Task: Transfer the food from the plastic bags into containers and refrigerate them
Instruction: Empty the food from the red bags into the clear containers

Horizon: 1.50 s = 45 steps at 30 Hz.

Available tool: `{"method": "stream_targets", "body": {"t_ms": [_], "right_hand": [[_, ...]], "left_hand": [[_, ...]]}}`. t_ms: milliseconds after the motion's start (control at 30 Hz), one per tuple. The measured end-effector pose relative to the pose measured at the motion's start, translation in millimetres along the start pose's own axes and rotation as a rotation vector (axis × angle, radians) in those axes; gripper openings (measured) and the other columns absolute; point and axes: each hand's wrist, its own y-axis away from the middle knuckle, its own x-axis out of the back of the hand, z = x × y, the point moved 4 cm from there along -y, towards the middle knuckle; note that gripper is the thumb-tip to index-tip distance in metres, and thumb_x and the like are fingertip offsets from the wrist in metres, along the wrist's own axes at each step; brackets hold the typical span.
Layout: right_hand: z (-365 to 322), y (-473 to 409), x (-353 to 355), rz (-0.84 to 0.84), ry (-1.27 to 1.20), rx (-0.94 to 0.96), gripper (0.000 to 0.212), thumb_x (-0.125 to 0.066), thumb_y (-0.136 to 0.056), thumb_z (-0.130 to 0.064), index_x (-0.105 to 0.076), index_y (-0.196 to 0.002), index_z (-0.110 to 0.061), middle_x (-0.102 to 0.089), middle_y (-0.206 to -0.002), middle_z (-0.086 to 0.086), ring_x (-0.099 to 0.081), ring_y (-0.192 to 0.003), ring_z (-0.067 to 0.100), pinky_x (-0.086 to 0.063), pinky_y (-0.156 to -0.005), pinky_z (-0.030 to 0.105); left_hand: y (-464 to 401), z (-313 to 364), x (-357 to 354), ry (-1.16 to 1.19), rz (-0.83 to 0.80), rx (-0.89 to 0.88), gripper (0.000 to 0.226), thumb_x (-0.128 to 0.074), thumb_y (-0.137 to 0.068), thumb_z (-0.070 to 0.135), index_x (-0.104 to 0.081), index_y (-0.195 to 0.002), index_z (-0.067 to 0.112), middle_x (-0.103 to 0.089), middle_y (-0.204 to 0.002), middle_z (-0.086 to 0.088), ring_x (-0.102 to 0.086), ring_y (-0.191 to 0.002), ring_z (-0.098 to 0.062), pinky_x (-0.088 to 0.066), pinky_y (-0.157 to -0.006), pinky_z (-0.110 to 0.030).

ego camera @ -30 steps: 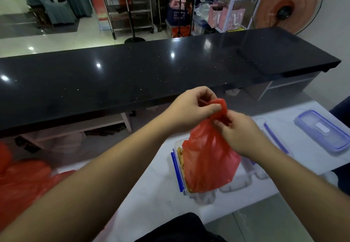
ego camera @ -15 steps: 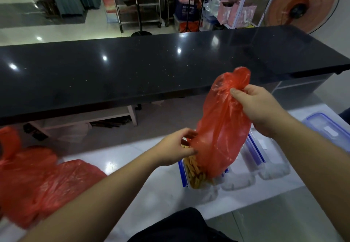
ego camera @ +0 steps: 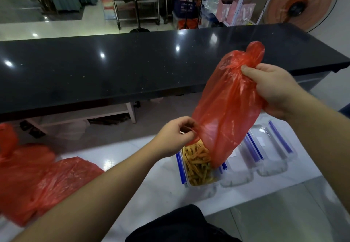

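My right fingers [ego camera: 248, 70] grip the bag [ego camera: 227, 109] bottom high; left fingers [ego camera: 186, 131] pinch its mouth, steering food [ego camera: 197, 163] into the container [ego camera: 182, 173].

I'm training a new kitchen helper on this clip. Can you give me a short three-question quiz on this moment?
1. True or false: the right hand grips the upended red bag by its closed bottom end.
2. What does the left hand pinch? A) a container lid B) the bag's mouth edge C) a spoon
3. Fill in: the yellow food strips lie in the ____ of the clear containers in the row.

Key: 1 true; 2 B; 3 leftmost.
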Motion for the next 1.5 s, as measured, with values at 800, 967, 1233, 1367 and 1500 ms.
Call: {"method": "stream_targets", "body": {"t_ms": [800,967,1233,1367,1500], "right_hand": [[-7.4,12.3,34.8,0.103,-0.133,-0.14,0.026,-0.055,-0.105,-0.024,-0.069,-0.112,-0.003,-0.075,-0.096,0.011,-0.076,-0.068,0.015,-0.06,-0.05,0.028],[-7.5,11.0,51.6,0.13,-0.131,-0.159,0.029,-0.058,-0.103,-0.029,-0.071,-0.114,-0.006,-0.079,-0.097,0.009,-0.079,-0.077,0.017,-0.062,-0.054,0.03],[-11.7,9.5,67.0,0.148,-0.091,-0.138,0.03,-0.059,-0.102,-0.035,-0.073,-0.112,-0.01,-0.081,-0.095,0.004,-0.079,-0.083,0.017,-0.061,-0.058,0.031],[-8.3,8.5,76.3,0.19,-0.12,-0.115,0.032,-0.059,-0.102,-0.038,-0.072,-0.115,-0.012,-0.08,-0.102,0.004,-0.079,-0.089,0.018,-0.062,-0.072,0.038],[-7.5,9.1,88.1,0.25,-0.208,-0.066,0.033,-0.057,-0.103,-0.039,-0.069,-0.12,-0.014,-0.08,-0.106,0.004,-0.079,-0.093,0.018,-0.061,-0.071,0.038]], "left_hand": [[5.3,-72.1,-89.0,-0.955,-0.378,-0.215,0.068,-0.066,-0.098,0.034,-0.034,-0.159,0.033,-0.025,-0.17,0.003,-0.011,-0.16,-0.022,-0.012,-0.129,-0.044],[6.2,-78.8,-86.7,-0.99,-0.384,-0.293,0.071,-0.066,-0.096,0.044,-0.033,-0.159,0.035,-0.025,-0.17,0.004,-0.011,-0.16,-0.022,-0.014,-0.129,-0.045],[14.0,-86.4,-80.5,-0.86,-0.246,-0.274,0.058,-0.063,-0.097,0.044,-0.045,-0.151,0.032,-0.035,-0.164,0.004,-0.035,-0.15,-0.024,-0.038,-0.121,-0.044],[17.1,-104.0,-88.4,-0.9,-0.319,-0.283,0.056,-0.053,-0.102,0.051,-0.039,-0.155,0.038,-0.033,-0.167,0.008,-0.03,-0.155,-0.022,-0.032,-0.124,-0.047],[11.8,-97.1,-89.3,-0.911,-0.249,-0.383,0.05,-0.052,-0.1,0.049,-0.051,-0.147,0.034,-0.042,-0.16,0.003,-0.035,-0.151,-0.024,-0.034,-0.122,-0.045]]}}
